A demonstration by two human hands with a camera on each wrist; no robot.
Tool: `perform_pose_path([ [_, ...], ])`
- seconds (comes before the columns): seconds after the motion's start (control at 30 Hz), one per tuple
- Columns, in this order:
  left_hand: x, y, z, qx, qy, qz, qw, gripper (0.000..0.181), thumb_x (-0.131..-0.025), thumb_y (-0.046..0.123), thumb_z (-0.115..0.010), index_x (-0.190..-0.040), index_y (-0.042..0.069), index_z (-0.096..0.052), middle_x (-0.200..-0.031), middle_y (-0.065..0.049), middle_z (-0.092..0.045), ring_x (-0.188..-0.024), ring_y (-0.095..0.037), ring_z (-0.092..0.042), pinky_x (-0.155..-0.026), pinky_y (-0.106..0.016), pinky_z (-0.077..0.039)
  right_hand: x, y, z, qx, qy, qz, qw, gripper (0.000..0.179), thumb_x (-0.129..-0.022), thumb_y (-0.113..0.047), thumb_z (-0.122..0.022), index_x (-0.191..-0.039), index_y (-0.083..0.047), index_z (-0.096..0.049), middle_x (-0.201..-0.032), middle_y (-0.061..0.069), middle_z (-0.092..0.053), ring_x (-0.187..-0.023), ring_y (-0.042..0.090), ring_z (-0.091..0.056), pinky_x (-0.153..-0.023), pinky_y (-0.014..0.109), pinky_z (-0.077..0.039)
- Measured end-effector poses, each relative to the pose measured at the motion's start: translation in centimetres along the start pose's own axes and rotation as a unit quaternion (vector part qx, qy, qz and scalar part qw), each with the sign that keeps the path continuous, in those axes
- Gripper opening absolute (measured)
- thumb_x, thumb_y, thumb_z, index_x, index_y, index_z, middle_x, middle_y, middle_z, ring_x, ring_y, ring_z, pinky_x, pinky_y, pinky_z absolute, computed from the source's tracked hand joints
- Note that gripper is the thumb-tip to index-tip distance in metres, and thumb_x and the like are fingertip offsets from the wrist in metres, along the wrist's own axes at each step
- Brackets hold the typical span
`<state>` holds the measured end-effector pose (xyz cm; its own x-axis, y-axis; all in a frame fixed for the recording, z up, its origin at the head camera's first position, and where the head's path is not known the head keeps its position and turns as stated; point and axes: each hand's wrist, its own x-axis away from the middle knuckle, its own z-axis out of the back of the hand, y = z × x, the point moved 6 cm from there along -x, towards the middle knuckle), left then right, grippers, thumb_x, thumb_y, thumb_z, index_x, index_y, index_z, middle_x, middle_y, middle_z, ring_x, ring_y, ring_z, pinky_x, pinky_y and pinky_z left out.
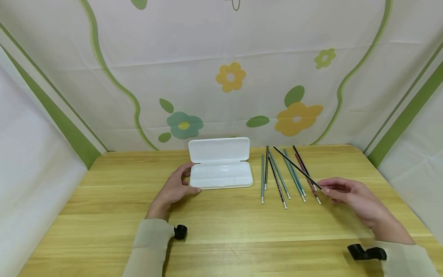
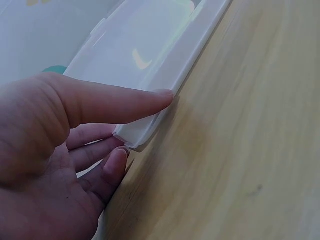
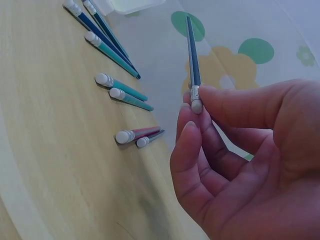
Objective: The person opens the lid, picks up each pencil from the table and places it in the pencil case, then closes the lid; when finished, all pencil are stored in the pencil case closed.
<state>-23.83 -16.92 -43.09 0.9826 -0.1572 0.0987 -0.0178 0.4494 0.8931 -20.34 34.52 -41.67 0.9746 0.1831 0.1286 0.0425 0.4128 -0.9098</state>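
An open white pencil case [image 1: 221, 177] lies on the table, its hinged lid [image 1: 219, 150] raised at the back and its inside bare. My left hand [image 1: 173, 188] holds the case by its left end, thumb [image 2: 135, 103] on the front rim and the other fingers around the corner. Between thumb and fingertips, my right hand [image 1: 358, 198] pinches a dark pencil [image 3: 194, 57] near its white eraser. That pencil slants up and leftward above several pencils lying to the right of the case, such as a green pencil [image 1: 262, 179] and a red pencil [image 1: 308, 179].
The wooden table [image 1: 235, 234] ends at the back against a white flowered cloth [image 1: 194, 50], which also hangs at both sides. Black wrist-worn devices sit at the left cuff [image 1: 152, 234] and the right cuff [image 1: 405, 257].
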Motion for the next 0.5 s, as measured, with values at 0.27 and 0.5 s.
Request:
perform_pose_path([
  [0.27, 0.1, 0.0, 0.0, 0.0, -0.005, 0.003, 1.0, 0.091, -0.084, 0.006, -0.088, -0.163, 0.007, -0.042, -0.153, -0.02, -0.056, -0.132, -0.035, -0.05, -0.101, -0.037, -0.042, -0.4, -0.8, -1.4, 0.006, -0.011, -0.009, 0.9999, 0.033, -0.107, -0.018, -0.069, -0.136, -0.003, -0.069, -0.115, -0.016, -0.076, -0.1, 0.005, -0.07, -0.084, 0.025, -0.06],
  [0.5, 0.2, -0.1, -0.1, 0.002, -0.006, 0.009, 0.9999, 0.092, -0.084, 0.008, -0.088, -0.164, 0.009, -0.041, -0.154, -0.021, -0.055, -0.133, -0.037, -0.049, -0.102, -0.038, -0.041, -1.6, -3.0, -3.3, 0.054, -0.02, 0.001, 0.9983, 0.041, -0.108, -0.026, -0.067, -0.14, 0.0, -0.065, -0.121, 0.004, -0.074, -0.099, 0.011, -0.068, -0.082, 0.029, -0.06],
])
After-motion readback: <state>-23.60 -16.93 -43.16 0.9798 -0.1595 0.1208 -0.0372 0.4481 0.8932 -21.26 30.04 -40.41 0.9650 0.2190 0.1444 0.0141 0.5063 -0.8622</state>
